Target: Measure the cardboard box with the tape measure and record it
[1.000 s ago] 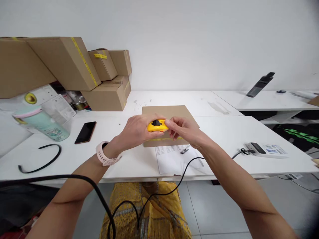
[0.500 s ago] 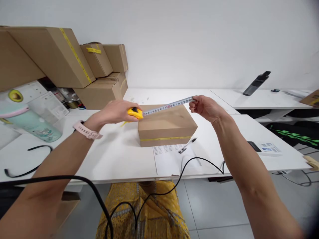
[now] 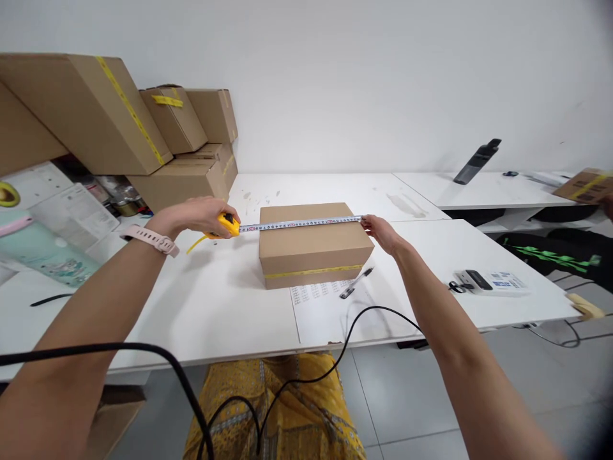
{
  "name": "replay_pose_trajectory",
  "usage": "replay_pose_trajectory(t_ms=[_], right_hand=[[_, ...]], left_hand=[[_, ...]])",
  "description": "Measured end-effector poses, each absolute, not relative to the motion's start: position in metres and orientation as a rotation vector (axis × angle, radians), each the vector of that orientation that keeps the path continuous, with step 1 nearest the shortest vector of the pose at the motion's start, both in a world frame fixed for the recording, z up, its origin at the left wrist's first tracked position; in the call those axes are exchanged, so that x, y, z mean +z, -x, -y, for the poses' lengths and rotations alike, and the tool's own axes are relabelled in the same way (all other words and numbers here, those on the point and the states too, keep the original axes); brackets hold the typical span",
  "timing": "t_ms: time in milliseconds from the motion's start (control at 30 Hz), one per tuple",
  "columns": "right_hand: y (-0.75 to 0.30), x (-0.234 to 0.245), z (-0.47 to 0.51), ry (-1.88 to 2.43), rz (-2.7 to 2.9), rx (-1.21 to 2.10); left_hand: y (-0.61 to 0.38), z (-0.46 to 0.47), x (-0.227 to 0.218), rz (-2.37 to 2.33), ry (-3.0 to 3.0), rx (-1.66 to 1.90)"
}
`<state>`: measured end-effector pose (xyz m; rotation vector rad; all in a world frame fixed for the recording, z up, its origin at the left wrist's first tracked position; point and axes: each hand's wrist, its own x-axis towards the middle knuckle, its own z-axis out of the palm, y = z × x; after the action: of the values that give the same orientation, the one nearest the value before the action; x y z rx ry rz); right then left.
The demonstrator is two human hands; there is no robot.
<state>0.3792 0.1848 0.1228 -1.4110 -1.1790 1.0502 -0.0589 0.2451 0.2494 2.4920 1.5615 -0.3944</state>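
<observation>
A brown cardboard box (image 3: 313,246) with a yellow tape strip along its front lies on the white table (image 3: 215,319). My left hand (image 3: 204,215) grips the yellow case of a tape measure (image 3: 228,224) to the left of the box. The drawn-out blade runs level across the box's top to the right. Its free end is pinched by my right hand (image 3: 380,231) at the box's right edge. Under the front of the box, a printed sheet (image 3: 316,319) sticks out, with a pen (image 3: 355,283) lying on it.
Stacked cardboard boxes (image 3: 110,115) fill the back left, near a mint-green bottle (image 3: 52,249). A black cable (image 3: 378,308) loops over the front table edge. At right are a white device (image 3: 493,282), a dark bottle (image 3: 477,161) and another person's hand (image 3: 607,206) by a box (image 3: 582,186).
My left hand has moved left with the case, drawing out more blade. My right hand has come down, and the blade went from slanted to level along the box top.
</observation>
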Motion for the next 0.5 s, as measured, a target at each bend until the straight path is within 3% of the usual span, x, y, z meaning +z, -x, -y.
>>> replay_pose_trajectory(t_ms=[500], right_hand=[[-0.36, 0.113, -0.193, 1.318, 1.142, 0.945]], left_hand=[[0.036, -0.242, 0.255, -1.269, -2.34, -0.331]])
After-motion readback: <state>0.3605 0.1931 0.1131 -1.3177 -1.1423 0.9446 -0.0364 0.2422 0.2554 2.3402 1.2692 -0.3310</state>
